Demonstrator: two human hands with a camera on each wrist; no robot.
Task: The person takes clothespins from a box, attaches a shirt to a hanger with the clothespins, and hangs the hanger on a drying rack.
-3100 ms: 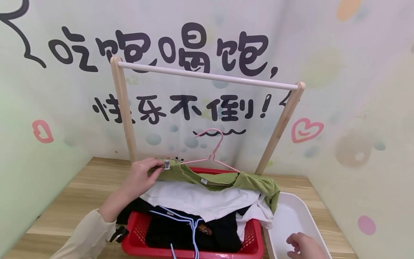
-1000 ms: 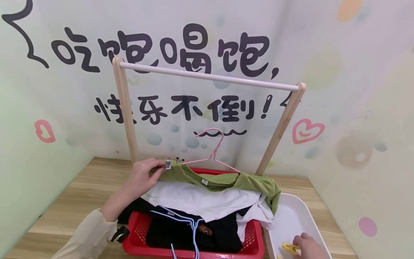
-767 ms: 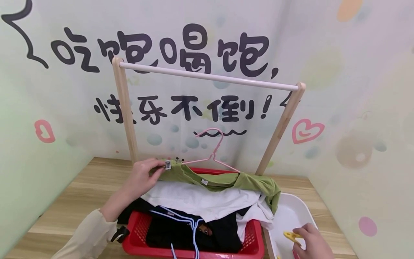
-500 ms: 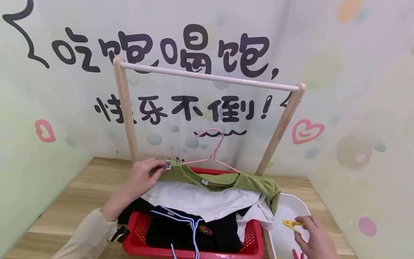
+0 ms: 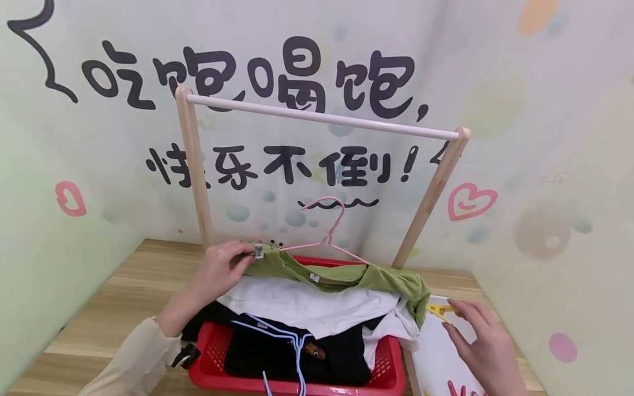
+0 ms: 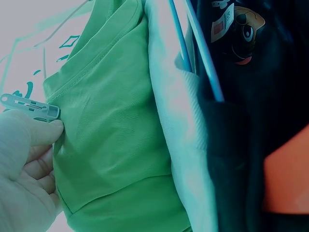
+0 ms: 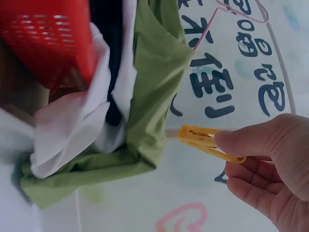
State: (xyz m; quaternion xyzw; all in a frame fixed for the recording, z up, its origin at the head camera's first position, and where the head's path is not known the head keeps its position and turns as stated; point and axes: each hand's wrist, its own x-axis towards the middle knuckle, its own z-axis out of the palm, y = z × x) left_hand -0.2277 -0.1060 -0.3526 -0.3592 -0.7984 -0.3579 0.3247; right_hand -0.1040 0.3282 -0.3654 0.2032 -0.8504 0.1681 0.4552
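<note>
A green T-shirt hangs on a pink hanger above a red basket. My left hand pinches its left shoulder edge, where a pale clothespin is clipped close to the thumb. My right hand pinches a yellow clothespin between thumb and fingers, beside the shirt's right sleeve. A gap shows between that clothespin and the sleeve in the right wrist view. The palm side of the right hand faces its wrist camera, and the lower fingers are bent.
A wooden rack with a white rail stands at the back. White cloth, black clothes and blue hangers lie over the basket. At right a white tray holds red clothespins.
My right hand has picked the yellow clothespin out of the tray and raised it toward the shirt's right sleeve. The left hand stays at the shirt's left shoulder.
</note>
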